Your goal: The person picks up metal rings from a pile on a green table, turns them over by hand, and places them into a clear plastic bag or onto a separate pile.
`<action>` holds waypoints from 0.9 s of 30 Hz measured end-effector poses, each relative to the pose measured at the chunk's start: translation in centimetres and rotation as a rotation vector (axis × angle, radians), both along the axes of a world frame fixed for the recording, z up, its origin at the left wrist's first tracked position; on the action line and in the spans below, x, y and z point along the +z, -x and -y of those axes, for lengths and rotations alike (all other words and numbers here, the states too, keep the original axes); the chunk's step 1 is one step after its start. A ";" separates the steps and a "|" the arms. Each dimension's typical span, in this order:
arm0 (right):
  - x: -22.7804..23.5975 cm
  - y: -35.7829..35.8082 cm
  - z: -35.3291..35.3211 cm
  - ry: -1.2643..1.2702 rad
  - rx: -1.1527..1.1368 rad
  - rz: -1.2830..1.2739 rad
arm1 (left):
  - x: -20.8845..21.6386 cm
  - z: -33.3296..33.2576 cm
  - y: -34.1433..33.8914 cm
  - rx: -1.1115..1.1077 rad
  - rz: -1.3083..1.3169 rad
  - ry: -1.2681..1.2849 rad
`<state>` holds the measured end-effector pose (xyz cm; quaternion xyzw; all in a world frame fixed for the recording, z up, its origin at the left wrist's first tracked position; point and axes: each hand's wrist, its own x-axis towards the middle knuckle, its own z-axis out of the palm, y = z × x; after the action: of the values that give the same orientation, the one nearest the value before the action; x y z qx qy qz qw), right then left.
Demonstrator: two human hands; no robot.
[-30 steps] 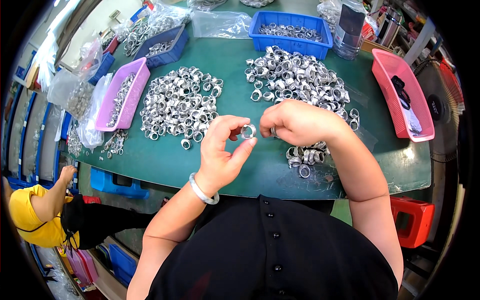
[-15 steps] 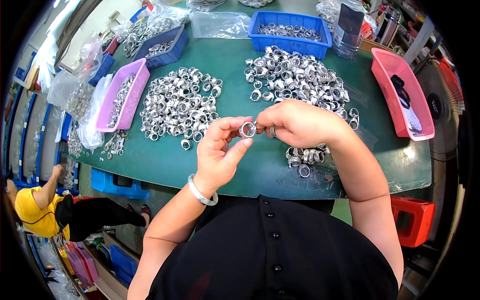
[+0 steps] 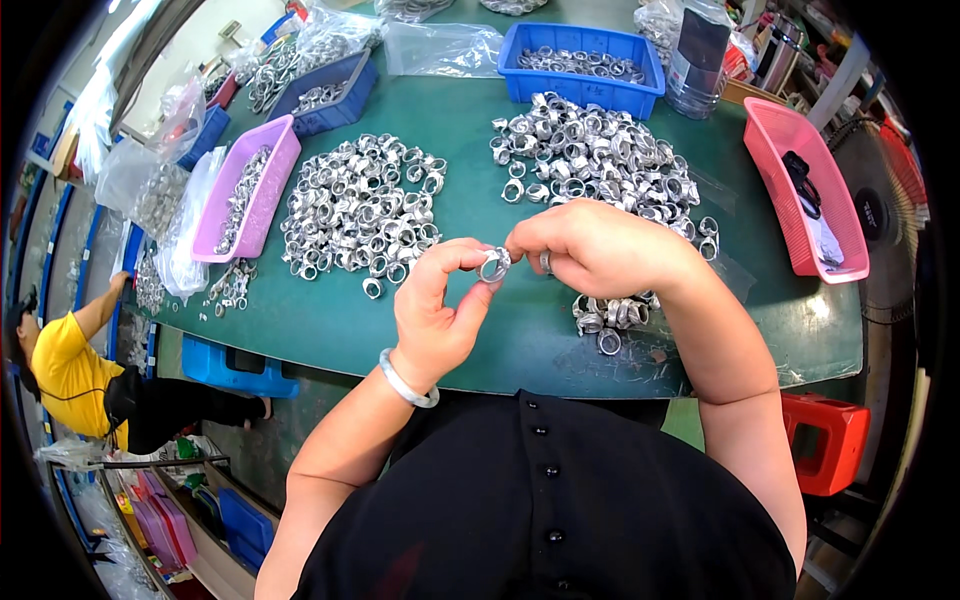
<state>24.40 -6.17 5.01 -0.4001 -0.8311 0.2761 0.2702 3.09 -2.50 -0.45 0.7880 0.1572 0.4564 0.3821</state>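
Above the near part of the green table, my left hand (image 3: pixel 440 305) pinches a silver-coloured metal ring (image 3: pixel 494 265) between thumb and fingertips. My right hand (image 3: pixel 590 245) is closed beside it, fingertips bent in close to the ring's upper side. Whatever those fingers hold is hidden. A band (image 3: pixel 545 262) shows at one of its fingers. Left of my hands lies a broad heap of similar rings (image 3: pixel 360 205). A bigger pile of rings (image 3: pixel 600 150) lies beyond my right hand, and a small cluster (image 3: pixel 610 312) sits under that wrist.
A blue bin (image 3: pixel 580 95) of rings stands at the back, near a clear plastic bottle (image 3: pixel 692 70). A purple basket (image 3: pixel 275 185) stands left, a pink basket (image 3: pixel 805 190) right. A person in yellow (image 3: pixel 70 370) is by the left shelves. A red stool (image 3: pixel 830 440) stands below the table's right edge.
The ring has turned a little in my left fingers, and my right fingertips have shifted slightly. At the left, the person in yellow has moved and reaches toward the table's edge.
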 end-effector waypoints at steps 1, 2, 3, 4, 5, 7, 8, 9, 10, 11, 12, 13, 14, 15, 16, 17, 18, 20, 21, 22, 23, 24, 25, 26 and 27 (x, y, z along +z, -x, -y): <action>0.0 0.0 0.0 0.000 0.001 0.001 | 0.0 0.0 0.0 0.022 -0.016 -0.041; 0.0 0.0 0.0 -0.004 0.002 -0.001 | 0.0 0.0 0.0 0.043 -0.032 -0.081; 0.0 0.0 0.0 -0.009 0.003 -0.003 | -0.1 0.0 0.0 0.044 -0.032 -0.081; 0.0 0.0 0.0 -0.009 0.003 -0.003 | -0.1 -0.1 0.0 0.046 -0.026 -0.092; 0.0 0.0 0.1 -0.018 -0.001 0.000 | -0.1 -0.1 0.0 0.048 -0.021 -0.103; 0.0 0.1 0.1 -0.027 -0.006 0.002 | -0.2 -0.1 -0.1 0.047 -0.011 -0.101; 0.0 0.1 0.0 -0.035 -0.002 -0.008 | -0.2 -0.1 -0.1 0.046 0.000 -0.099; -0.1 0.0 0.0 -0.043 0.001 -0.017 | -0.1 -0.1 -0.1 0.045 -0.001 -0.098; -0.1 0.0 0.0 -0.044 0.001 -0.017 | -0.1 -0.1 -0.1 0.044 0.004 -0.110; 0.0 0.0 0.0 -0.039 -0.003 -0.015 | -0.1 -0.1 -0.1 0.042 0.008 -0.121; 0.0 0.0 0.1 -0.033 -0.006 -0.013 | -0.3 -0.1 0.0 0.042 0.008 -0.122; 0.0 0.0 0.1 -0.034 -0.007 -0.013 | -0.4 -0.1 0.0 0.027 0.040 -0.096; 0.0 0.1 0.1 -0.038 -0.007 -0.011 | -0.5 -0.2 0.0 0.011 0.073 -0.070; 0.0 0.1 0.1 -0.042 -0.007 -0.009 | -0.6 -0.1 0.0 0.010 0.073 -0.071; 0.0 0.1 0.1 -0.043 -0.007 -0.010 | -0.5 -0.1 -0.1 -0.010 0.110 -0.044; 0.0 0.2 0.1 -0.035 -0.005 -0.005 | -0.4 0.0 -0.1 -0.030 0.147 -0.018; 0.0 0.2 0.0 -0.027 -0.003 0.000 | -0.4 0.1 -0.2 -0.029 0.146 -0.019; 0.0 0.1 0.1 -0.021 -0.011 0.010 | -0.4 0.3 -0.3 -0.114 0.284 0.260; 0.0 0.1 0.1 -0.013 -0.016 0.021 | -0.3 0.4 -0.3 -0.116 0.283 0.259; 0.0 0.1 0.1 -0.015 -0.018 0.021 | -0.2 0.4 -0.2 -0.124 0.299 0.342; -0.1 0.1 0.1 -0.019 -0.017 0.015 | -0.1 0.4 -0.2 -0.132 0.313 0.425; -0.1 0.0 0.1 -0.023 -0.016 0.009 | 0.0 0.4 -0.2 -0.133 0.313 0.424; -0.1 0.0 0.1 -0.023 -0.016 0.009 | 0.1 0.4 -0.1 -0.124 0.302 0.441; 0.0 0.0 0.1 -0.012 -0.020 0.012 | 0.1 0.3 -0.1 -0.116 0.291 0.458; 0.0 -0.1 0.1 0.000 -0.025 0.015 | 0.0 0.0 0.0 -0.117 0.290 0.458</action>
<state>24.47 -6.26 5.01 -0.4125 -0.8281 0.2696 0.2674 3.12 -2.51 -0.42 0.6152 0.1541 0.4941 0.5947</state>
